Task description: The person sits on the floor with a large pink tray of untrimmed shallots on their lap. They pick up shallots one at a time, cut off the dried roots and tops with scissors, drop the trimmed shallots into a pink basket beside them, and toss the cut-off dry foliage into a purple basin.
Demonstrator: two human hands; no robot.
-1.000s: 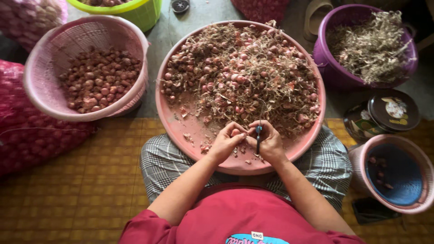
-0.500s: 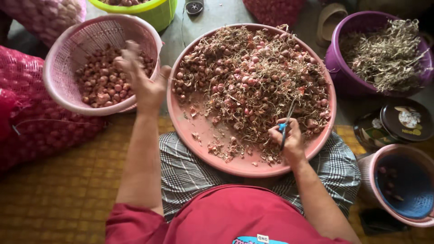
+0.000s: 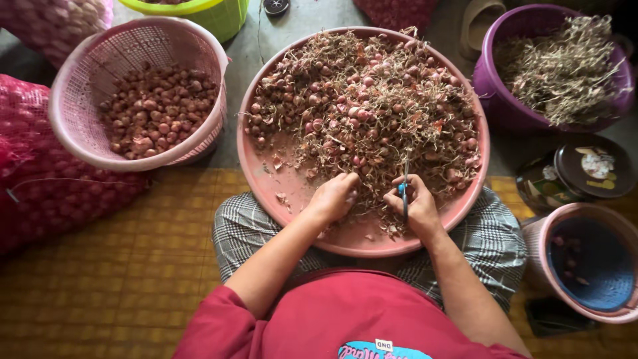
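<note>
Here, the left hand [image 3: 337, 196] closes on shallots in the wide pink plastic basin [image 3: 266, 193]; the right hand [image 3: 415, 207] grips a blue-handled knife [image 3: 404, 193], ready for careful trimming.

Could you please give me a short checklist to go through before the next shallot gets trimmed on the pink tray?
1. Knife in grip: the right hand holds the small knife, blade up and away from the body. Ok.
2. Left hand on the shallots at the pile's near edge. Ok.
3. One bulb actually picked out: fingers hide it. Cannot tell.
4. Fingers out of the blade's way: the hands are apart. Ok.
5. Room in the pink basket: under half full of trimmed bulbs. Ok.
6. Pink tray steady on the lap: seems level. Ok.
</note>
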